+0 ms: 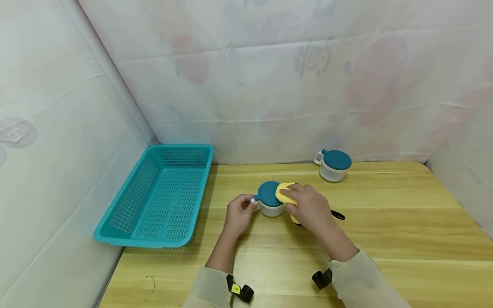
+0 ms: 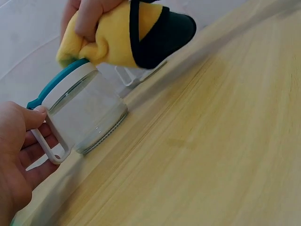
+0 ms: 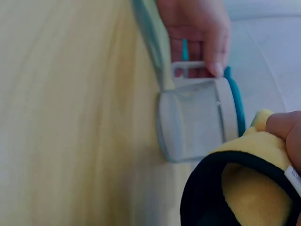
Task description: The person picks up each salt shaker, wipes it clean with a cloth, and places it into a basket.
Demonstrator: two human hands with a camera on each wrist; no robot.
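Observation:
A clear glass seasoning jar [image 1: 271, 211] with a teal lid [image 1: 267, 193] stands upright on the wooden table. My left hand [image 1: 238, 216] pinches the jar's white handle [image 2: 52, 147] from the left, thumb on its upper end. From the right, my right hand [image 1: 313, 208] grips a bunched yellow cloth mitt [image 2: 110, 40] with black trim and a wide opening, seen in the right wrist view. The mitt's bunched end rests against the lid's right edge. A black loop [image 1: 338, 214] sticks out to the right, behind the right wrist.
A second seasoning jar [image 1: 333, 173] with a teal lid stands at the back right, near the cloth-covered wall [image 1: 250, 98]. To the left lies a teal slotted basket [image 1: 154, 244]. Black wrist straps [image 1: 322, 279] sit at both cuffs.

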